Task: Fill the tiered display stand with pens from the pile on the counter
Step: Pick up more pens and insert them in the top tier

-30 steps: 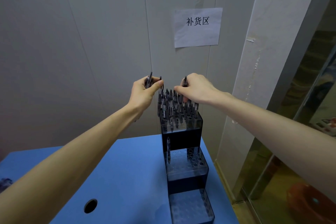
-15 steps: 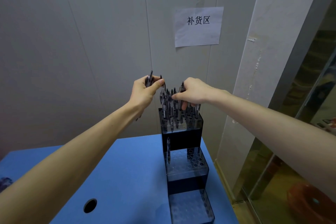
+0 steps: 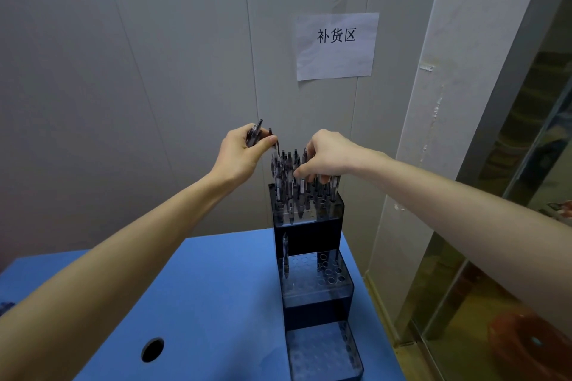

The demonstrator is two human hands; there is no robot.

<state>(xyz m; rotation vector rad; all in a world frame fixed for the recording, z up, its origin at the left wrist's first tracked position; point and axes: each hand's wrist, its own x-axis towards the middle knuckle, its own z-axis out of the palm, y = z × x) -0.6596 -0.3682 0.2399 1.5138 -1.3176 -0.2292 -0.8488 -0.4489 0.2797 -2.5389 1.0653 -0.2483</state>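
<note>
Head view: only view given.
Landmark: dark translucent three-tier plastic display stand (image 3: 312, 260), standing on the right part of the blue table (image 3: 198, 294), hard against the grey panel wall.
Top tier: crowded with upright dark clear-barrelled pens (image 3: 289, 179), leaning slightly different ways.
Middle tier: one single upright pen (image 3: 285, 252) at its left edge; the other holes open.
Bottom tier: holes visible, no pens seen in them.
Left hand (image 3: 240, 155): raised up and left of the stand's top tier, fingers curled round a small bunch of spare pens (image 3: 255, 134), thumb pressed across them; pen tops poke out above the fist.
Right hand (image 3: 328, 155): directly over the stand's top tier, fingers curled down among the pen tops, thumb and forefinger pinching narrow at one pen there; which pen exactly, cannot tell.
Arms: both bare forearms reach in from the lower corners toward the stand.
Wall above stand: white paper sheet (image 3: 336, 45) with printed black characters, stuck up and right of the top tier.
Table, left of stand: round black hole (image 3: 152, 349) near the front edge.
Right of stand: pale pillar (image 3: 433, 120), then a glass panel.
</note>
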